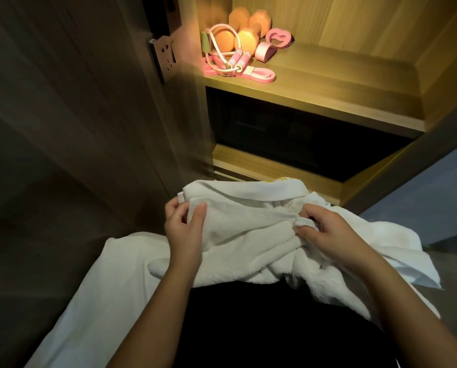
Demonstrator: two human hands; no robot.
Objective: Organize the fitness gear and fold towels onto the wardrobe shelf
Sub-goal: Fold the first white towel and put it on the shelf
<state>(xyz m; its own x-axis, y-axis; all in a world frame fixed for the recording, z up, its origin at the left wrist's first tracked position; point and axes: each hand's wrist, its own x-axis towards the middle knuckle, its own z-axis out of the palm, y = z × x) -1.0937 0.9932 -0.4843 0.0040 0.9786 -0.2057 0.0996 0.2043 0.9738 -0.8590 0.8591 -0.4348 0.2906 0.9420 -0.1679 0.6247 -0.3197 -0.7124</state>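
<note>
1. A pale smooth white cloth is spreading across the lower left, under the left forearm; whether it is part of the towel cannot be told.
2. A brown wall socket plate is sitting on the dark panel beside the wardrobe opening.
3. The left hand is pinching the left edge of the white terry towel, thumb on top and fingers curled beneath.
4. The towel is lying rumpled across the person's dark-clothed lap, in front of the wardrobe and below the shelf, not on it.
5. The orange hex-headed dumbbells, the pink-handled skipping rope, the flat pink resistance band and a pink looped band are resting together at the shelf's left end, touching one another.
6. The right hand is gripping a bunched fold of the towel, fingers curled tightly.
7. The lit wooden wardrobe shelf is standing over a dark lower compartment.
</note>
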